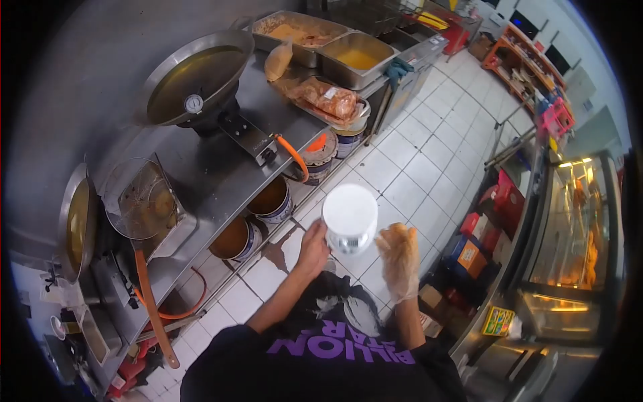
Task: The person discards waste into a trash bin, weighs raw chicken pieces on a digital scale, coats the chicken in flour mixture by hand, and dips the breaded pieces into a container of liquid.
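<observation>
My left hand [313, 249] is closed on the left side of a white kitchen scale [350, 211] with a round white top, held in front of my chest above the tiled floor. A small display shows on the scale's near side. Just right of the scale is my right hand [400, 258], in a clear plastic glove, raised with a gap between it and the scale. Its fingers look bent, and whether they hold anything is hidden.
On the steel counter [201, 161] at the left are an oil-filled wok [201, 70], a wire strainer [140, 201], steel trays [358, 57] and bagged meat [328, 100]. Buckets [271, 201] sit below. A lit display case [576, 234] stands at the right.
</observation>
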